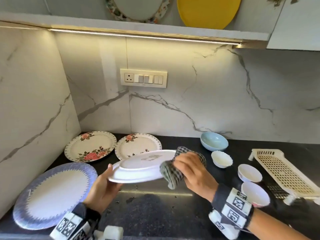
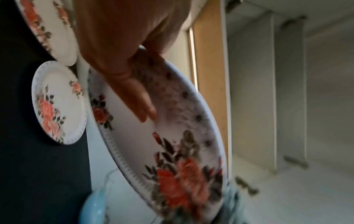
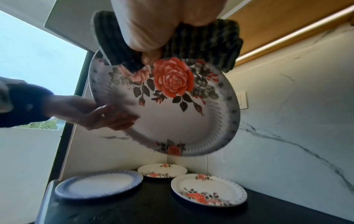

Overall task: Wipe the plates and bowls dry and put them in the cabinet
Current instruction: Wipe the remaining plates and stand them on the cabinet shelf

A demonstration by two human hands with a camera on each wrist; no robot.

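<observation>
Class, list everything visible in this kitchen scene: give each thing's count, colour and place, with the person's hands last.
Held plate: one, white underside up, rose-patterned face, above the counter.
Cloth: one, dark checked, on held plate's right rim.
Rose plates: two, white, back counter.
Blue-rimmed plate: one, front left.
Blue bowl: one, back right.
White bowls: three, right.
Rack: one, cream, far right.
Left hand: holds plate's left rim.
Right hand: grips cloth.

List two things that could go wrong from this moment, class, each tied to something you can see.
1. The left hand holds the rose plate only at one rim, tilted above the counter; pressure from the checked cloth in the right hand might tip it loose.
2. If dropped, it would likely strike the flowered plate lying just behind.
</observation>
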